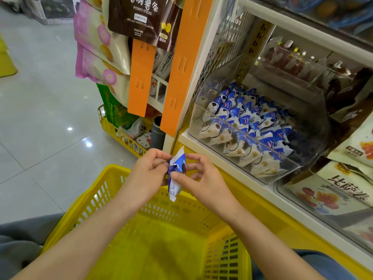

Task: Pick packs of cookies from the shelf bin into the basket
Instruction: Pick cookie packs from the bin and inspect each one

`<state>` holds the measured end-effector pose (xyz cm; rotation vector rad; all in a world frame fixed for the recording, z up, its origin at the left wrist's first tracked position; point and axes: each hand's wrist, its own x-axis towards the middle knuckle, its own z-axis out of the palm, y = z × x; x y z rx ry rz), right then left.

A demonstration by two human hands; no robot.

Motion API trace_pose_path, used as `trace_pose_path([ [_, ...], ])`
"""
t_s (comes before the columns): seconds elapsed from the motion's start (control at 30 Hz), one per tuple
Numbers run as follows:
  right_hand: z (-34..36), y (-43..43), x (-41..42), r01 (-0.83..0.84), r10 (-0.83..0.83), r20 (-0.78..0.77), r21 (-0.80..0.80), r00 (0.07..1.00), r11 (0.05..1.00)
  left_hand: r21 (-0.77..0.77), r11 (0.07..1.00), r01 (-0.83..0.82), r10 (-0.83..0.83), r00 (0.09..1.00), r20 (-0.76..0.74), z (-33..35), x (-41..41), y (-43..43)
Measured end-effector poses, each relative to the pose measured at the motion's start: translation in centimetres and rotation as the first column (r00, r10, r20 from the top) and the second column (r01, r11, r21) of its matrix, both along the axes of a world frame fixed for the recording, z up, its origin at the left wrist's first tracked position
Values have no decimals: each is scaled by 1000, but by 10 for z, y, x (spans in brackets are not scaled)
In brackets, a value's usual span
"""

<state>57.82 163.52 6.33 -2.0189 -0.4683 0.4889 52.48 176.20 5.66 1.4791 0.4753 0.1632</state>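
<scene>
A blue and white cookie pack (175,178) hangs upright above the far rim of the yellow basket (96,201). My left hand (148,171) pinches its upper left edge and my right hand (198,175) pinches its right side with thumb and fingers. The basket sits low in front of me with nothing visible inside it. To the upper right, a clear shelf bin (278,158) holds several more blue and white cookie packs (242,126), about an arm's reach from my hands.
Orange hanging strips (181,63) with snack bags hang left of the shelf. A smaller yellow wire rack (121,134) stands on the tiled floor. More snack bags (333,195) fill the lower right shelf, and other clear bins sit behind.
</scene>
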Motion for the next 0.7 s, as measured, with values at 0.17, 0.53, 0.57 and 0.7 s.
trace_pose_path([
  [0.17,1,-3,5,110,-108,-123,5,986,994,-310,947,88,-114,991,-67,12,-2,-7],
  [0.53,25,-9,8,93,-58,-186,191,981,977,-74,986,151,-154,987,-38,16,-5,4],
  [0.57,26,-8,9,96,-64,-159,200,985,975,-92,981,172,-176,984,-28,16,-6,5],
  [0.7,25,-10,3,80,-77,-23,251,997,965,-90,971,220,-222,975,-10,13,-4,6],
])
